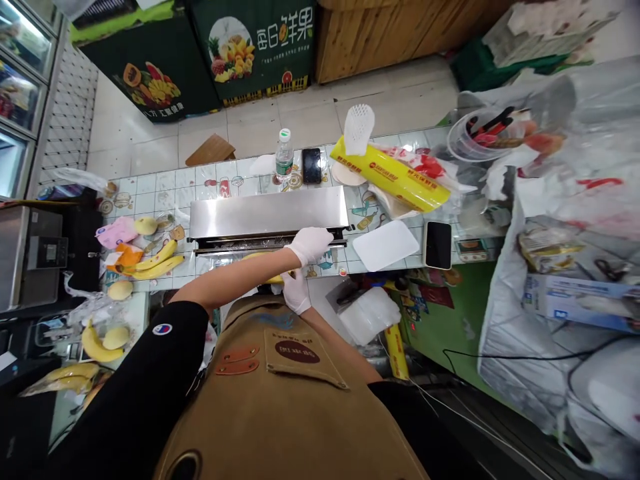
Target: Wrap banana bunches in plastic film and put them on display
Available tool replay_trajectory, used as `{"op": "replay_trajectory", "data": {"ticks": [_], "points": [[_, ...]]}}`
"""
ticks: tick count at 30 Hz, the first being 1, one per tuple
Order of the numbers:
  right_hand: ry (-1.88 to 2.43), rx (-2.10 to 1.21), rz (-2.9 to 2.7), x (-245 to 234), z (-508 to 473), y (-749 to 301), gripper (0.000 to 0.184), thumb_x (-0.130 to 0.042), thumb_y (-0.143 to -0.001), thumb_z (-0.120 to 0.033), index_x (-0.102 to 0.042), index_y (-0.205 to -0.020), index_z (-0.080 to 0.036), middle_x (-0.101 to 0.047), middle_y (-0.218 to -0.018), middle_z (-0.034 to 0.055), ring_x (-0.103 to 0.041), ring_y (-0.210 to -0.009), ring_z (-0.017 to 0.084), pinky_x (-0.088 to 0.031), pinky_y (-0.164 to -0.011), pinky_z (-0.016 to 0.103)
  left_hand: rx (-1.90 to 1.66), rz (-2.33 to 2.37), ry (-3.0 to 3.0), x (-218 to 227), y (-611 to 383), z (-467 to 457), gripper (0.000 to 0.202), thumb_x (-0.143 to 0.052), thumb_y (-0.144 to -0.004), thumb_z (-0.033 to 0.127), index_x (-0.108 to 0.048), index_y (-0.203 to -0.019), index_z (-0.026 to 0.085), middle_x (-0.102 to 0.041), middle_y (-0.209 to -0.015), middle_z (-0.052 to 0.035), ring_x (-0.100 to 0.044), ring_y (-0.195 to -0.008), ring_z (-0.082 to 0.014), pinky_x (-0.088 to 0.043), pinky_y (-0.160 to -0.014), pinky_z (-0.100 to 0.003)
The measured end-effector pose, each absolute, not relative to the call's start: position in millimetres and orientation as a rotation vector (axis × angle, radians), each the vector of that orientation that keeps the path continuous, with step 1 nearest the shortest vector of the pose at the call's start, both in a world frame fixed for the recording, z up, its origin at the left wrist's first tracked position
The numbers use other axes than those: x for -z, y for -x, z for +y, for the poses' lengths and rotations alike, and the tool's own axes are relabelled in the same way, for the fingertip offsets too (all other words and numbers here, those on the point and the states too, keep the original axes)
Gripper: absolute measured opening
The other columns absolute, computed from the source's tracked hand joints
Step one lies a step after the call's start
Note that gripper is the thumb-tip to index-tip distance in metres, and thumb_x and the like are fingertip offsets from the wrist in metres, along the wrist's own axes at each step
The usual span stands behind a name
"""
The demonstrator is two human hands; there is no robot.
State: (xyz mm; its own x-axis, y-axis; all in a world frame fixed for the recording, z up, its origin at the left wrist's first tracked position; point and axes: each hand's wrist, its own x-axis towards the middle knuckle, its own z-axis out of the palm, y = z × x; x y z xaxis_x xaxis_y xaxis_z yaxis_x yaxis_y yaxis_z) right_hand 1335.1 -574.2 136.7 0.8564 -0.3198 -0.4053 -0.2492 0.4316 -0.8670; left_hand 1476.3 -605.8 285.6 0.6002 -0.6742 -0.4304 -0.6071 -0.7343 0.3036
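While the left forearm crosses in front of the body, the white-gloved left hand is at the right end of the long silver metal wrapping machine, its fingers curled over the dark front slot and bar; whether they pinch clear film there cannot be told. Just below it, nearer the brown canvas apron, is the white-gloved right hand, fingers bent, at the front edge of the counter with the pale, cartoon-printed cover.

A curved yellow banana lies mostly hidden under the left forearm, one part showing above the arm and another below it. It is in front of the machine, to the left of both hands, and its near end meets the right hand's fingertips; how firmly they hold it cannot be seen.

Right of the left hand, well apart from it, a flat white rectangular tray lies on the counter. A bunch of yellow bananas rests beyond the machine's left end.
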Motion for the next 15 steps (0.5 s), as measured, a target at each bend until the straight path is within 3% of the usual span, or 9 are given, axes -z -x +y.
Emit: {"op": "replay_trajectory", "data": {"ticks": [3,7,15], "points": [[1.123,0.029,0.608,-132.5,-573.5,-1336.2,0.060,-0.076,-0.068,-0.041,-0.067,-0.125,-0.024,-0.076,-0.115,0.0064,-0.069,-0.106,0.024,-0.058,-0.105,0.043,0.832,-1.080,-2.749,-282.2,-1473.3,-616.0,0.028,-0.064,-0.102,0.010,-0.079,-0.125,0.007,-0.077,-0.123,-0.0251,-0.079,-0.117,-0.0307,-0.061,-0.100,-0.037],[1.111,0.010,0.656,-131.3,-576.3,-1335.7,0.055,-0.078,-0.064,-0.044,-0.068,-0.115,-0.024,-0.075,-0.116,0.0067,-0.067,-0.112,0.025,-0.055,-0.110,0.045,0.850,-1.037,-2.748,-282.8,-1474.3,-616.2,0.031,-0.070,-0.097,0.005,-0.079,-0.126,0.005,-0.077,-0.122,-0.0269,-0.079,-0.116,-0.0300,-0.061,-0.102,-0.036],[1.044,-0.039,0.554,-150.5,-582.8,-1334.3,0.066,-0.081,-0.073,-0.044,-0.065,-0.136,-0.028,-0.074,-0.127,0.0043,-0.067,-0.120,0.023,-0.055,-0.113,0.041,0.940,-0.908,-2.711,-280.3,-1485.0,-604.4,0.026,-0.084,-0.085,0.007,-0.085,-0.111,0.006,-0.080,-0.111,-0.0274,-0.080,-0.113,-0.0346,-0.061,-0.105,-0.039]]}}
